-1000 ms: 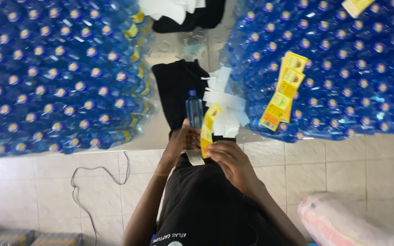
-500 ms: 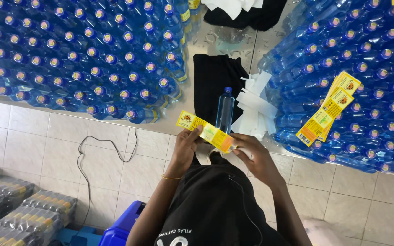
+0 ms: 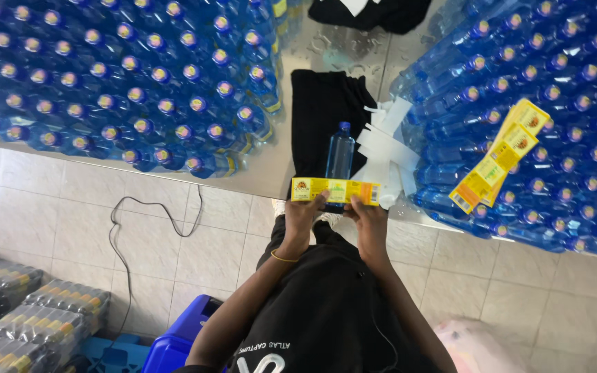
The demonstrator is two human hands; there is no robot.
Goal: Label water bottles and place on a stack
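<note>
Holding a yellow label [image 3: 336, 190] stretched flat between both hands, just past the near edge of the steel table [image 3: 271, 181]. Left hand [image 3: 305, 213] pinching the label's left end, fingers closed narrow on the strip; right hand [image 3: 367, 215] gripping the right end the same way. Pressing the label across the lower body of a single clear bottle [image 3: 340, 150] with a blue cap, standing upright near the table's front edge, between two masses of bottles. Resting beside the bottle to the right: a scatter of white backing strips [image 3: 385, 141]; lying under and behind it: a black cloth [image 3: 323, 110]. Crowding the left side of the table: blue-capped bottles [image 3: 119, 83]; piling along the right side: more bottles [image 3: 554, 124], with a stack of spare yellow labels [image 3: 499, 159] lying on top. Trailing across the tiled floor [image 3: 57, 207]: a thin cable [image 3: 150, 214].
</note>
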